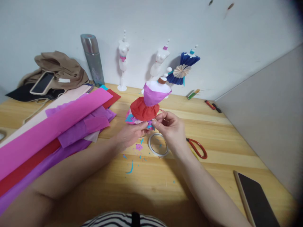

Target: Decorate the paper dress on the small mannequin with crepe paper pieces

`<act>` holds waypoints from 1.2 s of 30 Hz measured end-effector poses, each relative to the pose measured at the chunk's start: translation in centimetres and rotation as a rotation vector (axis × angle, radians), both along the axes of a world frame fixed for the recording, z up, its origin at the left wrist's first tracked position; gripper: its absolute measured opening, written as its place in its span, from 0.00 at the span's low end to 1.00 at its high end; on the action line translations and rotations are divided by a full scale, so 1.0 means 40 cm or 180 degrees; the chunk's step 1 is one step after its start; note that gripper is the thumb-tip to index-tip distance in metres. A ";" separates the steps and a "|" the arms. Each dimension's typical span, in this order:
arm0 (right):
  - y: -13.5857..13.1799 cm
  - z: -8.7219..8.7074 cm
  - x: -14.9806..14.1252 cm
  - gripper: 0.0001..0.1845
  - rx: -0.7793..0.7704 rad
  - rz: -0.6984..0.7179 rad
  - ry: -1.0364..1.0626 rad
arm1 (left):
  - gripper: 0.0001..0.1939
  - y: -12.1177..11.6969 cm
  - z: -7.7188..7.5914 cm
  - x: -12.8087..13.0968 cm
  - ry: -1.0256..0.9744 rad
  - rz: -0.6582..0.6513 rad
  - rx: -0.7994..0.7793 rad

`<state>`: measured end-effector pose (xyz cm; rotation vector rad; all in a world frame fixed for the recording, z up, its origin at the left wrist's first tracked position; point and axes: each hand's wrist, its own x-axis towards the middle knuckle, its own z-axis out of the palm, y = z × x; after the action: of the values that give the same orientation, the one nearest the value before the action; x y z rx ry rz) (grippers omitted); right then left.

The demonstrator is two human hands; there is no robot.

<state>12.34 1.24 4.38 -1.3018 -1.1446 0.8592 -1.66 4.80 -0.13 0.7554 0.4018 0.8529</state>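
Note:
In front of me stands a small white mannequin (153, 85), tilted, with a brown collar. Its paper dress has a purple bodice (155, 95), a gathered red tier (144, 109) and a lower hem (132, 119) of pink, blue and purple pieces. My left hand (132, 134) is closed on that hem from below, thumb on top. Pinched at the hem's right side are the fingers of my right hand (171, 127); any small piece between them is too small to make out. Below lie a white tape roll (151, 148), a purple paper flower (139, 147) and blue scraps (130, 167).
Crepe paper sheets (59, 115) cover the left side. Behind them are a brown cloth (71, 67), a phone (42, 83) and a flask (93, 60). More mannequins (123, 52) line the wall. Red-handled scissors (201, 148) and a dark tablet-like device (257, 198) lie right.

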 end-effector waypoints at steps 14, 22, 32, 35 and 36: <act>-0.026 0.032 0.009 0.06 0.0178 0.0235 -0.0418 | 0.10 -0.004 0.022 0.000 -0.0221 0.0037 -0.0229; -0.015 0.015 0.009 0.06 0.0317 0.0092 -0.0442 | 0.09 -0.002 0.016 0.001 -0.0146 0.0075 -0.0270; -0.011 0.002 0.007 0.06 0.0479 0.0141 -0.0637 | 0.12 -0.002 0.010 0.002 -0.0099 0.0049 -0.0105; -0.019 0.009 0.009 0.06 0.0656 0.0141 -0.0931 | 0.13 -0.006 0.018 0.002 -0.0078 0.0028 -0.0039; -0.021 0.010 0.009 0.06 0.0708 0.0175 -0.1035 | 0.14 -0.007 0.021 0.002 -0.0050 0.0013 -0.0020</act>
<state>12.70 0.40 4.79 -1.2566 -1.4922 0.5509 -1.57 4.50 0.70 0.7420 0.3920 0.8605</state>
